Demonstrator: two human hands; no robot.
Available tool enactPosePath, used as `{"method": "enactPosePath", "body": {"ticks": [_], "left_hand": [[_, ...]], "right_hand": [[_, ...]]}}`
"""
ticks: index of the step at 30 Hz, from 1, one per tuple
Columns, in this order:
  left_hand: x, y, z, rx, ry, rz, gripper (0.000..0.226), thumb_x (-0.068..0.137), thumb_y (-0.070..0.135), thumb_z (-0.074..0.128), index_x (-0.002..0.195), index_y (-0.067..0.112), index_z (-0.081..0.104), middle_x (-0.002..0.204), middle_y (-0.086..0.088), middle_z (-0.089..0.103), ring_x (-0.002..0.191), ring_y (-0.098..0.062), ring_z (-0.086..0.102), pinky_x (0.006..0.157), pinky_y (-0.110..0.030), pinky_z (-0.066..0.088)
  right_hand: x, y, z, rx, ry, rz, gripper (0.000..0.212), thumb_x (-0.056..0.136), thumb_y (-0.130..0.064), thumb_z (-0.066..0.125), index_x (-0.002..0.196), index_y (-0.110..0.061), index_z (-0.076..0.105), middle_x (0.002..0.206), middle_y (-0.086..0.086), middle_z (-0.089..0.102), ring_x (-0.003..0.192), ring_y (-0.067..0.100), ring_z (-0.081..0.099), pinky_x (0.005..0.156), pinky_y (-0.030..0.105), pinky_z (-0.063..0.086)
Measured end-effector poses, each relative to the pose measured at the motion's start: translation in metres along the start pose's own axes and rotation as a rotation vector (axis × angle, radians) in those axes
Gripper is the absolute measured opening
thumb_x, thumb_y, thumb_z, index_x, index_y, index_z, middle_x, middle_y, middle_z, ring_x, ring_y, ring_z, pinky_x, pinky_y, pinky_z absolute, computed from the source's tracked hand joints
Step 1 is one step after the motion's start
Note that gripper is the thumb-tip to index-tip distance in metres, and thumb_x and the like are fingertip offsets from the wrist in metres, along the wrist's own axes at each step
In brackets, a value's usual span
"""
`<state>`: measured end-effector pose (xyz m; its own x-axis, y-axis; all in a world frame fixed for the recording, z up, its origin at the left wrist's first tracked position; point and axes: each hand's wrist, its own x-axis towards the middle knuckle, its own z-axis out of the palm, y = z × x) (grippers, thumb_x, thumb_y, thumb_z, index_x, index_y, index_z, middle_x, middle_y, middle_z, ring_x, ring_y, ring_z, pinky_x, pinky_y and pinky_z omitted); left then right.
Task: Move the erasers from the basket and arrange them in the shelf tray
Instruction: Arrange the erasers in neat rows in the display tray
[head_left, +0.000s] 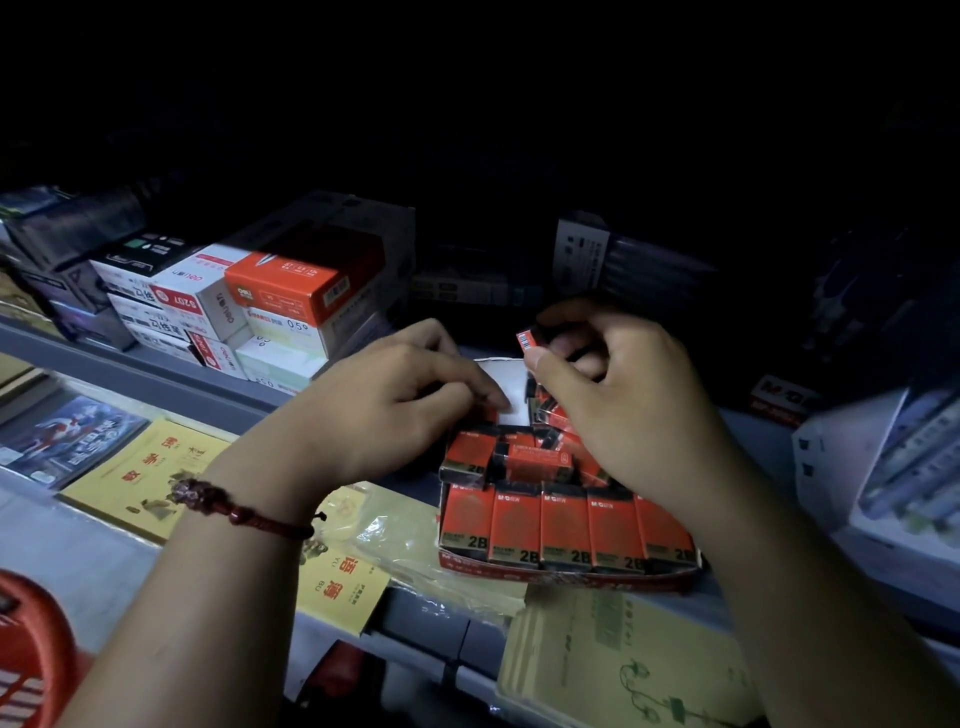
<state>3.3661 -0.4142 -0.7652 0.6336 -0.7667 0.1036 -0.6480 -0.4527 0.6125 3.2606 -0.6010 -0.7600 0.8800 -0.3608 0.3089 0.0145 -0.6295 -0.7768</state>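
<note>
Risk of toppling the loose erasers (524, 457), steadied only by pressing left fingers (467, 387), when wedging in the eraser (529, 339) pinched between right fingers (537, 361) (dim shelf (156, 371), crowded tray (571, 574)).

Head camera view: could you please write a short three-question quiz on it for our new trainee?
1. True or false: the right hand pinches a red eraser.
2. Which wrist wears the red bead bracelet? A) left B) right
3. Fill in: the front-row erasers in the shelf tray are marked ___.
Key: 1 true; 2 A; 3 2B.
</note>
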Motion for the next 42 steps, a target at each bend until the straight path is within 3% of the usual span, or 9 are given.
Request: {"method": "enactPosePath", "body": {"ticks": [7, 10, 14, 18, 22, 26, 30, 37, 42], "left_hand": [[0.004, 0.009, 0.014, -0.297, 0.377, 0.082, 0.018, 0.093, 0.029, 0.069, 0.109, 0.033, 0.077, 0.101, 0.005, 0.068, 0.091, -0.011, 0.066, 0.083, -0.014, 0.048], [0.004, 0.019, 0.018, -0.486, 0.341, 0.055, 0.021, 0.092, 0.03, 0.074, 0.111, 0.023, 0.077, 0.102, -0.004, 0.074, 0.089, -0.026, 0.072, 0.074, -0.02, 0.054], [0.003, 0.017, 0.017, -0.538, 0.303, 0.022, 0.023, 0.088, 0.03, 0.074, 0.109, 0.023, 0.077, 0.089, 0.0, 0.076, 0.07, -0.044, 0.066, 0.06, -0.046, 0.056], [0.001, 0.014, 0.016, -0.672, 0.353, -0.008, 0.019, 0.088, 0.018, 0.075, 0.106, 0.015, 0.078, 0.092, -0.008, 0.079, 0.087, -0.028, 0.076, 0.08, -0.04, 0.062], [0.002, 0.013, 0.019, -0.76, 0.39, -0.038, 0.023, 0.085, 0.008, 0.077, 0.108, 0.005, 0.075, 0.089, -0.007, 0.08, 0.084, -0.012, 0.077, 0.074, -0.021, 0.058], [0.0, 0.011, 0.018, -0.748, 0.373, -0.065, 0.027, 0.079, 0.021, 0.079, 0.101, 0.007, 0.074, 0.09, -0.015, 0.078, 0.084, -0.025, 0.075, 0.078, -0.039, 0.062], [-0.003, 0.014, 0.014, -0.657, 0.236, -0.009, 0.031, 0.079, 0.018, 0.082, 0.109, 0.016, 0.075, 0.088, -0.01, 0.078, 0.077, -0.046, 0.067, 0.079, -0.065, 0.055], [-0.007, 0.007, 0.011, -0.551, 0.173, -0.005, 0.036, 0.085, 0.005, 0.079, 0.118, 0.021, 0.077, 0.106, -0.001, 0.073, 0.078, -0.019, 0.062, 0.083, -0.04, 0.058], [-0.012, -0.006, 0.011, -0.632, 0.231, -0.088, 0.018, 0.086, 0.004, 0.076, 0.104, 0.004, 0.078, 0.116, -0.013, 0.07, 0.1, -0.037, 0.071, 0.096, -0.048, 0.058]], "right_hand": [[-0.001, -0.001, 0.001, 0.053, -0.019, -0.03, 0.016, 0.088, -0.034, 0.076, 0.102, -0.03, 0.069, 0.081, -0.005, 0.064, 0.057, 0.008, 0.058, 0.054, 0.022, 0.048], [-0.001, 0.001, 0.002, 0.076, -0.028, -0.038, 0.025, 0.086, -0.031, 0.08, 0.109, -0.027, 0.071, 0.084, -0.009, 0.063, 0.059, 0.007, 0.059, 0.055, 0.021, 0.05], [-0.002, 0.001, 0.003, 0.098, -0.039, -0.06, 0.038, 0.082, -0.019, 0.083, 0.117, -0.026, 0.068, 0.089, -0.009, 0.065, 0.067, 0.01, 0.062, 0.06, 0.023, 0.052], [-0.002, -0.002, 0.002, 0.12, -0.025, -0.059, 0.033, 0.084, -0.019, 0.081, 0.112, -0.028, 0.065, 0.087, -0.007, 0.065, 0.069, 0.009, 0.065, 0.061, 0.026, 0.056], [-0.002, -0.002, 0.002, 0.112, -0.048, -0.024, 0.012, 0.091, -0.022, 0.075, 0.101, -0.028, 0.074, 0.074, -0.002, 0.069, 0.059, 0.005, 0.062, 0.058, 0.027, 0.056], [-0.001, -0.002, 0.001, 0.174, 0.018, -0.006, 0.018, 0.091, -0.015, 0.074, 0.104, -0.028, 0.072, 0.078, -0.011, 0.067, 0.066, -0.002, 0.062, 0.062, 0.013, 0.051], [-0.001, -0.003, -0.001, 0.241, 0.072, -0.009, 0.024, 0.086, -0.012, 0.079, 0.1, -0.029, 0.068, 0.087, -0.007, 0.071, 0.077, 0.006, 0.069, 0.071, 0.019, 0.058], [-0.001, -0.006, -0.005, 0.191, 0.045, 0.001, 0.011, 0.086, -0.012, 0.08, 0.088, -0.021, 0.075, 0.071, -0.01, 0.07, 0.065, 0.007, 0.067, 0.068, 0.03, 0.059], [0.008, -0.021, -0.007, 0.04, -0.057, -0.078, 0.01, 0.09, -0.015, 0.076, 0.088, -0.024, 0.075, 0.073, -0.003, 0.071, 0.069, 0.014, 0.068, 0.067, 0.025, 0.056]]}}
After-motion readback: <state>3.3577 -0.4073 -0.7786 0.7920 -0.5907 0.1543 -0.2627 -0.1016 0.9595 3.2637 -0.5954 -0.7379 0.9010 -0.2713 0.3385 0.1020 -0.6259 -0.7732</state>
